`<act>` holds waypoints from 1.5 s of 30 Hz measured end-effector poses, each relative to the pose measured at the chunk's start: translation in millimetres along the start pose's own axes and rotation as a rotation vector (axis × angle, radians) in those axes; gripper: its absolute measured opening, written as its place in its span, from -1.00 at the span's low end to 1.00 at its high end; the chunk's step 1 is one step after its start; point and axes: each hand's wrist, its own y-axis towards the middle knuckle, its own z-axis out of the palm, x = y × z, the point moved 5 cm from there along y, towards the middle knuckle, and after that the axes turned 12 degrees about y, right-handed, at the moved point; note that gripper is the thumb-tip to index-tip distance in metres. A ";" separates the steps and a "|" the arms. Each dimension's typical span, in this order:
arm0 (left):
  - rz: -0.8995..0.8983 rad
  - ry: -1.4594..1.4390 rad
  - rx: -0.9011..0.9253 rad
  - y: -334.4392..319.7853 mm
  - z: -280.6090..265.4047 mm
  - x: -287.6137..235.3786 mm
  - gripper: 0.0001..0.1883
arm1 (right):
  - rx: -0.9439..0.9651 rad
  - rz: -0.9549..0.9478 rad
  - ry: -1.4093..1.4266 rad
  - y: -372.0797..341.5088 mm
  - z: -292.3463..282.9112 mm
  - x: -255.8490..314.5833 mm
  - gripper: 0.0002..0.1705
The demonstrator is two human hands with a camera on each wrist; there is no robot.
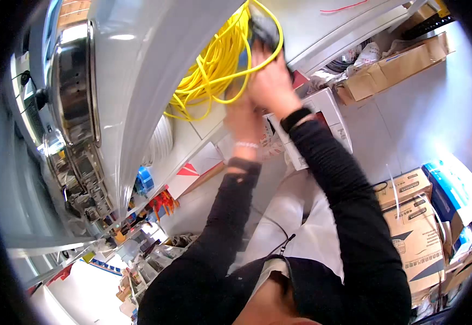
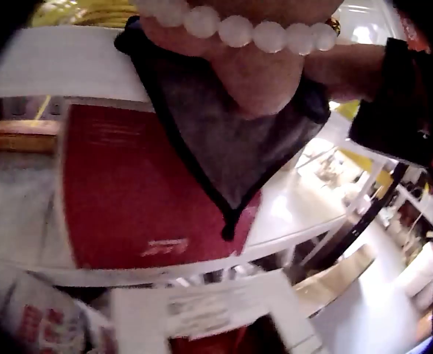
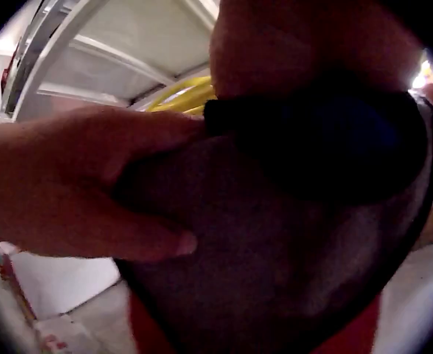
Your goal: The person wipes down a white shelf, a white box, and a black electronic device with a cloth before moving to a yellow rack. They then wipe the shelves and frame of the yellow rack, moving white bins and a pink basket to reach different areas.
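**White Worktable (image 1: 322,24) Frames Two-Handed Work on a Black-Edged Grey Cloth (image 2: 224,151)**

Cartons (image 1: 417,233) stand on the floor well apart from a yellow cable coil (image 1: 214,59), while a white wire coil (image 1: 161,140) and a blue roll (image 1: 145,180) sit on its nearer, left-hand side. A person in black sleeves works the cloth just beside the yellow coil, on its right.

The left hand (image 3: 76,181), below a white bead bracelet (image 2: 235,31), pinches the cloth, its thumb flat on the fabric. The right hand (image 1: 271,84), above a black wristband (image 1: 296,119), meets it at the cloth's upper part; its fingers are blurred or in shadow, so their hold cannot be told. One corner hangs down in front of a dark red folder or box (image 2: 120,192), nearer the person than the coil.

A loop of the coil overlaps the right hand in the head view; contact is unclear. Handling the cloth well probably means keeping that loop out of the folds, gripping near the black edging, and holding the fabric evenly taut between both hands so the corner does not snag.
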 end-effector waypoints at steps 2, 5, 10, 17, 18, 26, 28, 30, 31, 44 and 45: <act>-0.060 0.135 -0.034 -38.8 0.6 40.3 -0.45 | 0.363 -0.018 0.180 -53.4 30.4 38.8 -0.56; -0.032 -0.057 -0.147 -87.6 -34.5 76.2 -0.91 | 0.387 -0.124 0.642 -116.6 26.5 89.4 -0.85; -0.050 -0.282 0.042 -118.9 -42.0 74.2 -0.83 | 0.018 0.214 0.834 -168.5 -52.3 18.6 -0.60; 0.485 -0.522 0.106 -33.2 -34.3 -74.2 -0.82 | 0.147 0.774 0.772 -191.4 -136.9 -108.9 -0.70; 0.487 -0.496 -0.005 -12.6 -53.8 -92.7 -0.78 | 0.181 0.831 0.869 -189.5 -141.8 -117.0 -0.70; 0.456 -0.080 0.246 115.7 -44.0 -52.7 -0.70 | 0.151 0.828 1.215 -133.7 -167.7 -93.1 -0.74; 0.527 -0.462 -0.087 120.1 -80.0 -34.7 -0.80 | 0.081 0.835 1.322 -121.5 -173.5 -86.8 -0.76; 0.334 -0.412 -0.434 123.4 -102.0 26.4 -0.81 | 0.007 0.836 1.419 -103.3 -184.8 -74.4 -0.77; 0.208 -0.130 -0.574 124.5 -104.4 69.0 -0.79 | 0.030 0.831 1.480 -95.6 -186.3 -70.7 -0.67; -0.148 -0.054 -0.250 144.5 -23.4 185.3 -0.78 | 0.207 0.462 1.575 49.8 -126.7 -77.3 -0.27; -0.225 -0.118 -0.203 145.2 -20.6 183.7 -0.78 | 0.417 0.584 1.171 73.8 -127.2 -105.0 -0.26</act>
